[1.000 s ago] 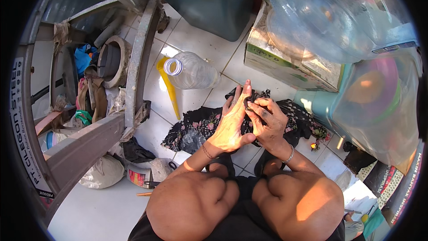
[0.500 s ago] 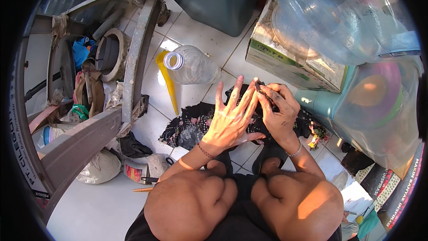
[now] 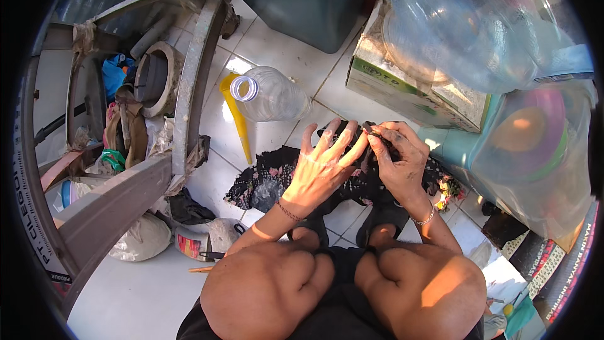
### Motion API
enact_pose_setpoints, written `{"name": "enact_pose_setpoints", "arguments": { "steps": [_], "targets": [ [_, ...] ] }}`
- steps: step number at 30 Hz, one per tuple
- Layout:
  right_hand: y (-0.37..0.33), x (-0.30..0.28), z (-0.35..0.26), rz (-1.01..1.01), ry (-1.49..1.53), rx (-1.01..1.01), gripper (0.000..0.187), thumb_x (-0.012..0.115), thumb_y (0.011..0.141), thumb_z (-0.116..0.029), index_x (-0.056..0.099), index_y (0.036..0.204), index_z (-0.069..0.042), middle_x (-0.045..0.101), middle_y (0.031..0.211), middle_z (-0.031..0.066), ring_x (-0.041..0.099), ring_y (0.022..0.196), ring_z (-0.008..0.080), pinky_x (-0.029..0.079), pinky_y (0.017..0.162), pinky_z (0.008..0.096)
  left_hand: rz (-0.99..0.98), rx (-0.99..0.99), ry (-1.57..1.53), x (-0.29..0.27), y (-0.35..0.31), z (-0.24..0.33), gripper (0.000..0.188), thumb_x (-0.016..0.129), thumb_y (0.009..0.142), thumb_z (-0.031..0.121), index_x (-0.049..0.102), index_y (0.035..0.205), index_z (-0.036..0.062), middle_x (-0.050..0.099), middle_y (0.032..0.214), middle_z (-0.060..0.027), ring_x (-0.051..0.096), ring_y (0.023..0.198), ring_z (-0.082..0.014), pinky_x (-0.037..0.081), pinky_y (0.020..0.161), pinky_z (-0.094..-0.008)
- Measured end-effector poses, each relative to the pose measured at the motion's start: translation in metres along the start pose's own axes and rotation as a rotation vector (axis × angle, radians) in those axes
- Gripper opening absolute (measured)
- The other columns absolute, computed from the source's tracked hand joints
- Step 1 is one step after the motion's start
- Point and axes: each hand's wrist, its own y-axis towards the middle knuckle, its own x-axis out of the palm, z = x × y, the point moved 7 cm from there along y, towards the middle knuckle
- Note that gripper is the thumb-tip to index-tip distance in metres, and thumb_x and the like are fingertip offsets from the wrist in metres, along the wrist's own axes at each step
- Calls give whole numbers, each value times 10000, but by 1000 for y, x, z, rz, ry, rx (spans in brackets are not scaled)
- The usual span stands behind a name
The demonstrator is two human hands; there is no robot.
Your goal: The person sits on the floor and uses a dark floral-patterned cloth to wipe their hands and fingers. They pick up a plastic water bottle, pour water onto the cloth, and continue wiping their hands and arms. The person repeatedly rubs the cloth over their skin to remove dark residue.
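Note:
My left hand point(image 3: 319, 175) is held out with its fingers apart and slightly bent, grey smudges on its skin. Beside it, my right hand point(image 3: 402, 162) is closed, pinching a small dark rag point(image 3: 369, 127) against the tip of my left index finger. Dark stains mark the right fingers too. Beneath both hands a black flowered cloth point(image 3: 270, 170) lies crumpled on the tiles, with a clear plastic bag point(image 3: 267, 195) on its left part. Just beyond the left hand stands a clear, uncapped plastic bottle point(image 3: 274, 96), next to a curved yellow plastic piece point(image 3: 237, 123).
A metal frame point(image 3: 195, 82) with clutter behind it stands at the left. At the far side is a dark green bin point(image 3: 302, 9) with a white liner. A cardboard box point(image 3: 409, 82), large clear bottles point(image 3: 465, 25) and a bag of plastic dishes point(image 3: 535, 151) crowd the right.
My left fingers have bent and the hand has dropped slightly toward me. The right hand has followed, keeping the dark rag at the left fingertips.

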Motion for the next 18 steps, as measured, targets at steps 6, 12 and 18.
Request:
{"name": "enact_pose_setpoints", "arguments": {
  "steps": [6,12,18],
  "targets": [
    [-29,10,-16,11,-183,-267,268,837,779,-63,758,1034,-69,695,966,95,698,784,252,570,662,339,64,7,7,3,12,5,709,744,787,387,548,1432,169,570,1377,-1,524,1293,-208,386,1073,-500],
    [-23,15,-22,24,-211,-179,292,821,753,-19,743,1033,-54,670,986,99,699,854,265,579,712,352,90,24,-206,-2,3,3,704,773,718,313,585,1354,78,556,1393,-82,498,1311,-242,405,1022,-466],
    [-6,6,-6,98,-162,-92,261,822,791,-34,746,1041,-24,691,959,125,708,790,278,582,673,349,107,16,-162,-8,4,7,716,773,703,240,565,1360,48,575,1385,-78,563,1178,-229,436,960,-429]
  ]
}}
